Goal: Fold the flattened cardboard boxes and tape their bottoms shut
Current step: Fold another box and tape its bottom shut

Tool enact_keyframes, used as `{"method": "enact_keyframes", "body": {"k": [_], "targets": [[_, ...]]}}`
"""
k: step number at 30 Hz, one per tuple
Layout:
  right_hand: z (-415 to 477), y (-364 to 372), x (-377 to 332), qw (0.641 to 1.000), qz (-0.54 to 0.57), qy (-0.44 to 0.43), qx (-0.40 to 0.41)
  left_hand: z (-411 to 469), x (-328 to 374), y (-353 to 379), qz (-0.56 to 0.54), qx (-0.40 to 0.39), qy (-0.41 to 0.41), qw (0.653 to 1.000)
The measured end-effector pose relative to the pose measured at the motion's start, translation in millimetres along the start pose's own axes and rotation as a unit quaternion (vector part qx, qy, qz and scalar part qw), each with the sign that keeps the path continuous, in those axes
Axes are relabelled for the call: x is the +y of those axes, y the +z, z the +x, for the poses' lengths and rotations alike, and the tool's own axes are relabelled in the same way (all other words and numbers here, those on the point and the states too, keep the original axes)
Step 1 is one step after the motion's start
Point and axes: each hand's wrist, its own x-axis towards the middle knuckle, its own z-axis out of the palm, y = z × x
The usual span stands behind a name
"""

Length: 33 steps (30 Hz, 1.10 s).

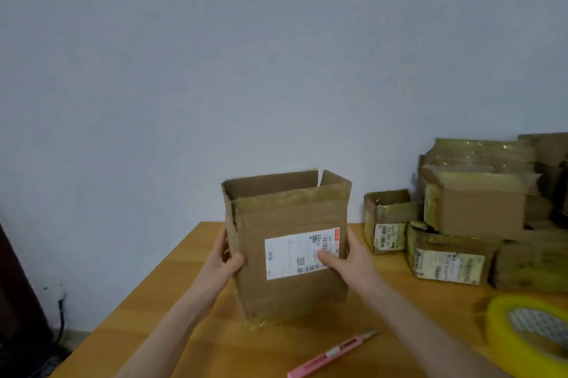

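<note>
2 hands grip a creased brown cardboard box (285,218) upright over the middle of the smooth wooden table (215,347): the left hand (226,257) clasps its left edge, the right hand (347,257) its right edge, thumb on the white rectangular label (295,254). Its top gapes open, with wrinkled glossy tape along rim and base. Nearby lie a slim pink utility knife (332,353) and a yellow tape roll (504,325).

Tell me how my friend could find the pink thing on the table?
Start at the wooden table, then the open cardboard box at its middle. Just in front of it, nearer the camera, lies the utility knife: long, slim and the only pink thing there.
</note>
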Motion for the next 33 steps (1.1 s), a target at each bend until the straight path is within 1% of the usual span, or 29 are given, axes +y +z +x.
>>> {"method": "enact_keyframes", "body": {"k": [2,5,10,14,16,18,20,23,31,33], "targets": [[-4,-3,11,1.0,-0.026,0.009,0.002,-2,-5,11,-0.011,-0.005,-0.006,1.0],[-8,-1,22,0.997,-0.07,0.012,-0.015,-4,-12,20,-0.027,0.031,-0.001,0.999],[-1,0,15,0.994,-0.104,-0.02,-0.01,5,-1,24,-0.061,0.087,0.042,0.993],[-1,-1,25,0.99,-0.14,-0.023,-0.013,7,7,37,-0.057,0.078,0.031,0.995],[-2,-7,28,0.987,-0.155,-0.036,-0.024,7,9,39,-0.053,0.081,0.045,0.994],[-1,-16,22,0.986,-0.149,-0.067,-0.026,9,13,38,-0.053,0.093,0.067,0.992],[2,-26,12,0.989,-0.111,-0.098,-0.007,10,16,40,-0.047,0.097,0.095,0.99],[13,-38,3,0.991,-0.071,-0.111,-0.021,12,17,43,-0.04,0.081,0.11,0.99],[31,-41,-4,0.982,-0.127,-0.131,-0.042,21,15,40,-0.002,0.066,0.098,0.993],[33,-40,-5,0.98,-0.139,-0.135,-0.037,22,15,40,0.028,0.091,0.1,0.99]]}}
